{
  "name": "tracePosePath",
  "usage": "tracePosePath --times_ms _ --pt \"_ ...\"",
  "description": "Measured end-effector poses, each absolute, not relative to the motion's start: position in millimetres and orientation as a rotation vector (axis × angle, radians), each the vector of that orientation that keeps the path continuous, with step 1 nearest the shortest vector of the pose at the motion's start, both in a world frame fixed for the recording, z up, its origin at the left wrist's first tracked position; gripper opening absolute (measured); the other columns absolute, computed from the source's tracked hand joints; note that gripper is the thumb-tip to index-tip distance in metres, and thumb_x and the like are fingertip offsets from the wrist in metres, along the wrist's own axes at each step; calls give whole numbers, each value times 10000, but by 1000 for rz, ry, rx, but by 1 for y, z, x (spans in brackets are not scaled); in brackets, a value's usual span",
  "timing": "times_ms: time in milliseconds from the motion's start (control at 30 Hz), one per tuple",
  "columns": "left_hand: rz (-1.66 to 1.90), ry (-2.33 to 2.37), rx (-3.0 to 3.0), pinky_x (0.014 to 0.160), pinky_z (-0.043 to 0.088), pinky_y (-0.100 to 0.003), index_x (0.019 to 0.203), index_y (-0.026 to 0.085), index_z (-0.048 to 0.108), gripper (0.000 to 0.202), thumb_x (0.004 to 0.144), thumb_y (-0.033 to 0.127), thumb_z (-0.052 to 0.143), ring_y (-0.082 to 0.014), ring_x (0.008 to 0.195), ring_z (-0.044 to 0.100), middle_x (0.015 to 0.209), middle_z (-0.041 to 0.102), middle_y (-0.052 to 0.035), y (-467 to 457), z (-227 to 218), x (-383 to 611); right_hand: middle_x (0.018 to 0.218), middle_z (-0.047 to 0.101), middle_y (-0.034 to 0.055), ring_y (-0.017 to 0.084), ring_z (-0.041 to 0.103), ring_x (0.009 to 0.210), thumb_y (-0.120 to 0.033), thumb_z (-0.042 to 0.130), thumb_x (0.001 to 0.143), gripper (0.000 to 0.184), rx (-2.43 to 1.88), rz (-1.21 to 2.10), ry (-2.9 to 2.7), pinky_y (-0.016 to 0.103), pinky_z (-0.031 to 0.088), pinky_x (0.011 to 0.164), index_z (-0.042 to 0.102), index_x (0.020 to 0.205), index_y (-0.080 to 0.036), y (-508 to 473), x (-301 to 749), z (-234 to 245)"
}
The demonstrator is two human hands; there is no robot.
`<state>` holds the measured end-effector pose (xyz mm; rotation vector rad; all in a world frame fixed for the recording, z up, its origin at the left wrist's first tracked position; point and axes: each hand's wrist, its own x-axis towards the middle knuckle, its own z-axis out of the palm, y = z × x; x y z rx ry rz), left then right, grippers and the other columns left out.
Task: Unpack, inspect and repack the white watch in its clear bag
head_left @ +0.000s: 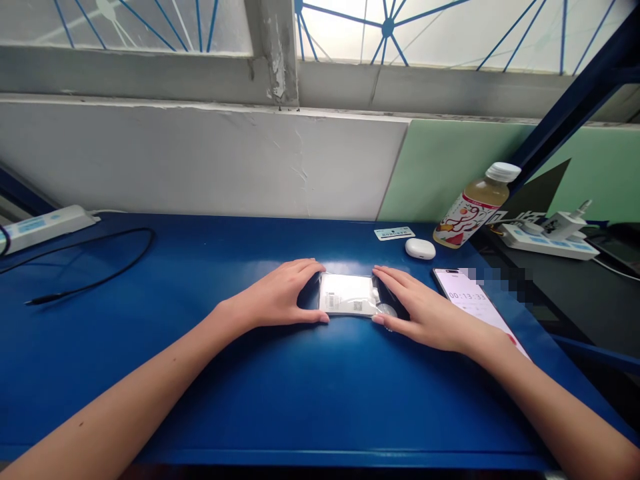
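Blue is the colour of the surface (150, 373), by which the lower half of the frame is filled. At its centre a clear packet (347, 295), with white labels and a dark item inside, is laid flat. It is gripped at both ends. The left hand (280, 297) is curled over its left end, thumb along the near edge, and the right hand (420, 310) is closed over its right end in the same way. Just right of the right hand a phone (475, 303) is laid face up, its screen lit with a timer. Farther back, right of centre, a white case (420, 248) and a small card (394, 233) are seen, with a capped bottle (475, 207) just beside them. At the far left a black cable (100, 263) is curved across the surface, near a power strip (45, 227) set against the white wall (200, 160).
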<state>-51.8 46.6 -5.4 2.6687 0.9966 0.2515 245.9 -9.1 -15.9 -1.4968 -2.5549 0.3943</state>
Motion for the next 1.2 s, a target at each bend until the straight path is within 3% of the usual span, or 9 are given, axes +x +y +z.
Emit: tracePosePath --times_ms 233,467,700,833,967,1200 --pt "275 985 2656 1116 360 -487 1454 134 389 820 860 674 557 -360 1408 353 1502 410 -199 41 -5 -48 1565 333 217 342 313 1446 -631 441 917 831 -1496 393 -2560 492 330 1164 325 1508 -58 -9 246 -17" --pt "333 980 2679 1150 309 -497 1475 173 372 607 996 543 406 -326 1458 266 1541 373 -164 35 -17 -36 1520 410 217 335 375 1413 -510 507 926 723 -1400 393 -2506 507 377 1132 363 1483 -72 -9 243 -18" --pt "413 910 2698 1123 335 -477 1406 162 452 541 976 487 496 -321 1353 425 1425 512 -164 32 -19 -31 1317 614 182 343 561 1236 -466 572 905 523 -1368 283 -2299 532 472 1024 542 1325 -155 -10 228 -22" --pt "433 893 2695 1094 361 -470 1364 171 476 506 959 468 536 -315 1304 464 1372 550 -153 32 -19 -30 1305 636 170 332 525 1293 -382 498 957 427 -1328 249 -2328 550 397 1100 572 1302 -143 -8 226 -26" --pt "420 888 2699 1088 359 -468 1349 181 472 494 950 460 558 -314 1296 467 1359 556 -144 33 -18 -31 1413 567 150 294 430 1390 -294 377 1004 444 -1330 346 -2375 553 314 1164 499 1399 -131 -7 231 -29" --pt "422 882 2702 1089 349 -463 1339 165 484 504 939 458 574 -312 1295 467 1359 562 -148 35 -19 -30 1470 514 87 283 398 1405 -96 359 938 532 -1277 494 -2367 571 353 1137 480 1440 -225 -4 238 -28"
